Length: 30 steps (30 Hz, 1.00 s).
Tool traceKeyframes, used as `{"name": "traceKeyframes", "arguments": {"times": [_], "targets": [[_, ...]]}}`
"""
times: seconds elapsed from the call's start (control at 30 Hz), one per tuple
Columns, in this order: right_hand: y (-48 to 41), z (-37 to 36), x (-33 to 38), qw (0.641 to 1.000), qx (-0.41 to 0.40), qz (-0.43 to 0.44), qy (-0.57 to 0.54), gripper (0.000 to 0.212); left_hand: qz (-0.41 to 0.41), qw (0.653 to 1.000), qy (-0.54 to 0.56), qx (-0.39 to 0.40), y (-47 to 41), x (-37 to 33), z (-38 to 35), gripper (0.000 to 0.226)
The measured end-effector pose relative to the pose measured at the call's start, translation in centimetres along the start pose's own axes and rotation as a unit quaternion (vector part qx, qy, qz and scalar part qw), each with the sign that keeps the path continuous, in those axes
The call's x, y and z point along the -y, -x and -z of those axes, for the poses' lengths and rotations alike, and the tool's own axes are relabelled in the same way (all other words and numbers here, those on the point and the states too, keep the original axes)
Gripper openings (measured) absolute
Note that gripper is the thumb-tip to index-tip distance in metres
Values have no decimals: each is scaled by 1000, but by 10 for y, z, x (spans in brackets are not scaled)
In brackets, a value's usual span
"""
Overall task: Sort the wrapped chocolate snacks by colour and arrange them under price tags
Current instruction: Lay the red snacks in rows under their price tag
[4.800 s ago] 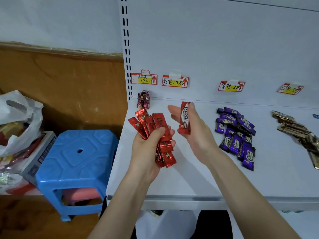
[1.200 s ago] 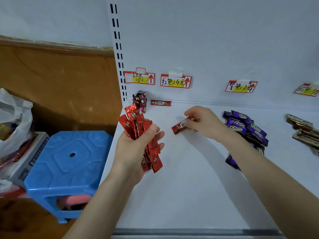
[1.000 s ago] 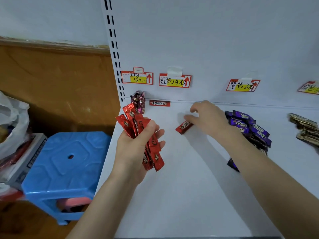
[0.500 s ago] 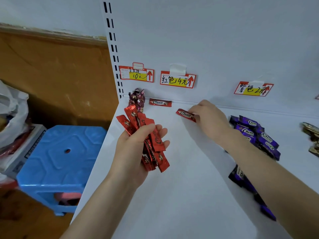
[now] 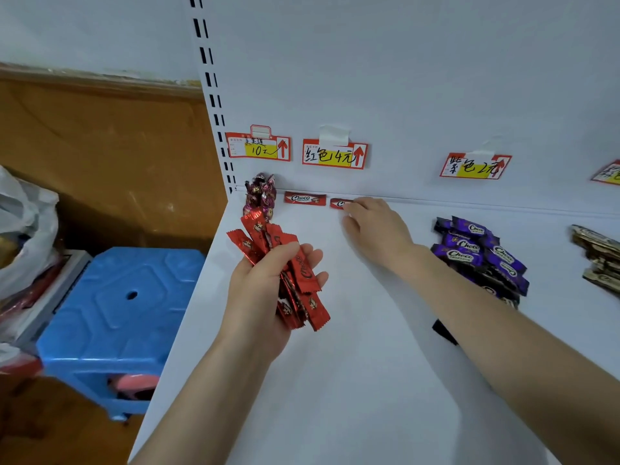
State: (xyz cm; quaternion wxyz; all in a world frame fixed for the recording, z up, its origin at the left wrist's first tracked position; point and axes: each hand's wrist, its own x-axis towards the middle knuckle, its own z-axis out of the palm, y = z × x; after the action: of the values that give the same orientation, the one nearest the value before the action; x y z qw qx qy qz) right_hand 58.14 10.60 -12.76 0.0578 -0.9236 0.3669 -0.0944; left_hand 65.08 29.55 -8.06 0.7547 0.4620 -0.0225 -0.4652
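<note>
My left hand (image 5: 265, 290) grips a fanned bunch of red wrapped snacks (image 5: 295, 280) above the white shelf (image 5: 352, 380). One red Choco snack (image 5: 304, 198) lies flat against the back wall under the red price tag (image 5: 334, 155). A second red snack (image 5: 339, 203) lies just right of it. My right hand (image 5: 375, 229) rests its fingertips on that snack's right end, thumb held apart below it. A pile of purple snacks (image 5: 476, 250) sits under the purple price tag (image 5: 474, 165). Gold-wrapped snacks (image 5: 597, 256) lie at the far right.
Dark red twisted candies (image 5: 260, 194) stand in the shelf's back left corner under a 10-yuan tag (image 5: 257, 147). A blue plastic stool (image 5: 117, 307) and a white plastic bag (image 5: 23, 229) are left of the shelf. A further price tag (image 5: 609, 172) shows at the right edge.
My right hand carried one red snack from mid-shelf to the back wall and set it down beside the first one. The left hand kept its bunch almost still.
</note>
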Motion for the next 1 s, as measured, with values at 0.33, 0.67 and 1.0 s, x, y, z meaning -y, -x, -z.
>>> {"name": "traceKeyframes", "arguments": {"times": [0.33, 0.67, 1.0], "targets": [[-2, -7, -3, 1000, -4, 7, -30, 35, -5, 1000, 4, -8, -5, -1, -1, 8], [-5, -13, -7, 999, -21, 27, -9, 35, -13, 1000, 1, -14, -7, 0, 3, 5], [4, 12, -1, 990, -73, -5, -124, 37, -33, 999, -18, 28, -5, 5, -1, 15]]}}
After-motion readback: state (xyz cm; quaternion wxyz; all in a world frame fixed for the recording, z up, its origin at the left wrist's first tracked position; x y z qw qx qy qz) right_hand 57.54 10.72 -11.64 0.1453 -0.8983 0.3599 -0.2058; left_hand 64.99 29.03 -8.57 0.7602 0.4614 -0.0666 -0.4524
